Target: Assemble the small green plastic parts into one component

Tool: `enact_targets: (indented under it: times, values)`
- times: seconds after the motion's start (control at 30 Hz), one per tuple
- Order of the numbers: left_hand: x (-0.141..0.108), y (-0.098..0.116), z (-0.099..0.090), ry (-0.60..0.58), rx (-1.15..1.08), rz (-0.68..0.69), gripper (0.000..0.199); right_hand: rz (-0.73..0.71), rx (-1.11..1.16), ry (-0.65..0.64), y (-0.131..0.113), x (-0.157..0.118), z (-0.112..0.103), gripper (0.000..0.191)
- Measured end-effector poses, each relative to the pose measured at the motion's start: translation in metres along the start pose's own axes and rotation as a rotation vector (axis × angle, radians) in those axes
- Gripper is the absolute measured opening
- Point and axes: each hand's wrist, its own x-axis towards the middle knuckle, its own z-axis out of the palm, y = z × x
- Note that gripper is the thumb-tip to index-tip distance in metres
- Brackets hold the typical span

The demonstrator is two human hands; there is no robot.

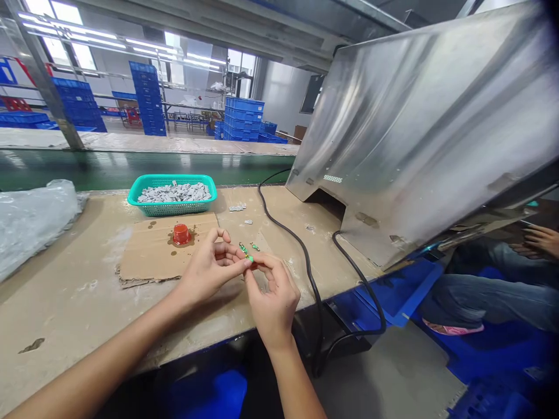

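Note:
Over the middle of the worktable, my left hand [213, 265] and my right hand [273, 291] meet at the fingertips. Between them is a small green and brass-coloured part [249, 258], pinched by both hands. Just beyond the fingers, another small green part [255, 247] lies on the table. A red cap-like cup [181, 234] stands in a wet patch on a flat cardboard piece [148, 256], left of my hands. Behind it sits a teal basket [177, 208] filled with small grey pieces.
A plastic bag [37, 221] lies at the left. Black cable [301, 241] runs across the table's right side, beside a large metal housing [410, 128]. A few grey pieces [238, 208] lie behind my hands. Another person's hand [544, 240] shows at far right.

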Motion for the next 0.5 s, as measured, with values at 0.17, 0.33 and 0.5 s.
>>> enact_targets:
  times: [0.17,0.33,0.5]
  values:
    - [0.000,0.007,0.000,0.023,-0.096,-0.067,0.037,0.050,0.083,0.019,0.000,0.001,0.007,0.008]
    - [0.001,0.010,-0.002,0.035,-0.172,-0.094,0.032,0.102,0.150,0.005,-0.001,0.005,0.012,0.008]
    - [0.002,0.005,-0.004,0.025,-0.218,-0.251,0.027,0.166,0.105,-0.100,0.002,0.002,0.006,0.017]
